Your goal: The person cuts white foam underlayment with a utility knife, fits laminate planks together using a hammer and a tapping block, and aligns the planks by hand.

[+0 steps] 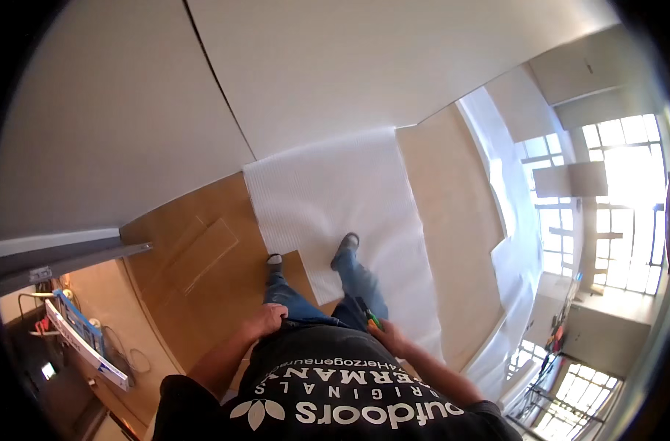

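Observation:
My left hand (267, 320) is at my left hip with its fingers curled in. It grips the edge of my blue jeans (303, 305) near the pocket or waist, just below the hem of my black T-shirt (320, 360). In front of my right hip, my right hand (391, 340) is closed around a slim hand tool (374, 320) with a black and green body. The black end points up and to the left, away from my palm. Its exact kind cannot be made out.
Brown cardboard (195, 272) and a ribbed white sheet (342, 176) cover the floor under my feet. Tall pale panels (313, 66) stand ahead. White sheeting (508, 257) hangs or lies at the right, before bright paned windows (629, 198). At lower left are a white-and-blue bar (89, 353) and cables.

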Tool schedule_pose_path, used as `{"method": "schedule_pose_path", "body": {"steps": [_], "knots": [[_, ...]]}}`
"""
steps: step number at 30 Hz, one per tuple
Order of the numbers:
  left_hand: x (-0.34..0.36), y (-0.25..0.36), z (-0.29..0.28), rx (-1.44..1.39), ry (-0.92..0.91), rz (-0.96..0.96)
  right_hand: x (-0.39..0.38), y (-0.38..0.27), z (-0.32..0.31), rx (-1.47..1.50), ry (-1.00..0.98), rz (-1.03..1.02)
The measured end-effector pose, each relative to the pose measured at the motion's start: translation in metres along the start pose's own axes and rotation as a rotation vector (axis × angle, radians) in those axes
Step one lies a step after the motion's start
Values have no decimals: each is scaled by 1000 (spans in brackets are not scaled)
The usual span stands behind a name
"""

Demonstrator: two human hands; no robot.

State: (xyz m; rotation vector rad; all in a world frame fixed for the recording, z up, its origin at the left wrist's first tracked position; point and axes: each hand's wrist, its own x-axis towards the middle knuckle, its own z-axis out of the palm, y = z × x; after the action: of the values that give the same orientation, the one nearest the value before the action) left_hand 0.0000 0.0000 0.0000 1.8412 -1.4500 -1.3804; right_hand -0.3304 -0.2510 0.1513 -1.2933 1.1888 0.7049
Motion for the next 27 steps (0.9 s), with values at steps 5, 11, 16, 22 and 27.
{"method": "schedule_pose_path", "body": {"steps": [5, 11, 16, 22, 27], "knots": [[81, 94, -21, -209, 51, -399, 75, -1, -138, -240, 40, -84], [108, 201, -30, -302, 197, -493, 95, -62, -249, -218, -265, -74], [139, 231, -23, -420, 112, -529, 113, -117, -291, -362, -274, -36], [224, 187, -36, -733, 127, -359, 161, -128, -359, -570, -171, 21], [330, 41, -24, -522, 548, -342, 213, -179, -375, -580, -151, -28]]}}
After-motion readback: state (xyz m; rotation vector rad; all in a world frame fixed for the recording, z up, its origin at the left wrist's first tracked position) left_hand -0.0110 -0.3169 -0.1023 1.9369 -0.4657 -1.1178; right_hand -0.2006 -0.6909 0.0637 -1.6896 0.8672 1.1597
